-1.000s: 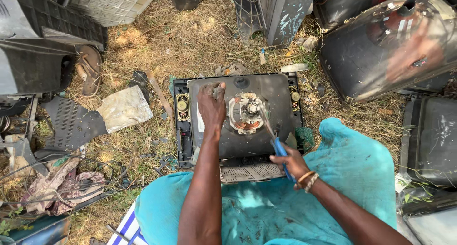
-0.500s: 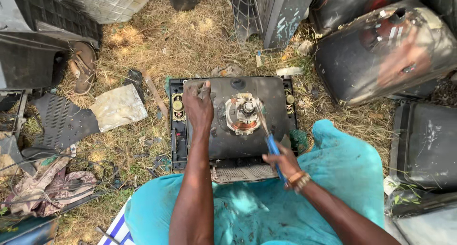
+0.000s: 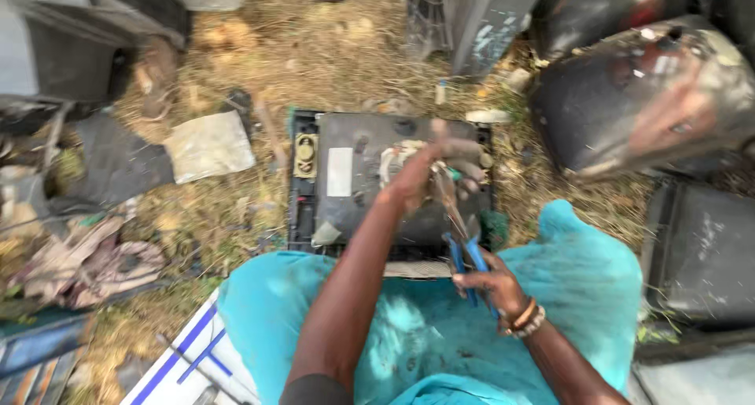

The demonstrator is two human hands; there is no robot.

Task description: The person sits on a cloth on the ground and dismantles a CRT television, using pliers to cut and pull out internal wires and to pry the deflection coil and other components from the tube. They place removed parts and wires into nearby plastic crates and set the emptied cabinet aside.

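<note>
A: Where do I stand on this one?

B: I see the tube (image 3: pixel 370 181) lying face down on dry grass (image 3: pixel 314 51), just beyond my knees. Its yoke (image 3: pixel 401 160), the copper-wound part at the neck, looks seated on the back, so as far as I can judge nothing has come off yet.

A: What about the hands?

B: My left hand (image 3: pixel 440 165) is over the yoke, fingers curled about it. The frame is blurred there, so I cannot tell how tight that hold is. My right hand (image 3: pixel 484 283) is closed around the blue handles of the pliers (image 3: pixel 460 232), squeezing them together. The tips point far, toward the yoke, but I cannot tell whether they are biting on anything.

A: So what is left?

B: Most of it, I judge: the yoke is still to be freed and lifted. Other dark shells (image 3: pixel 645 98) lie at the far right, and a pale sheet (image 3: pixel 206 145) lies to the left, well apart from my hands.
</note>
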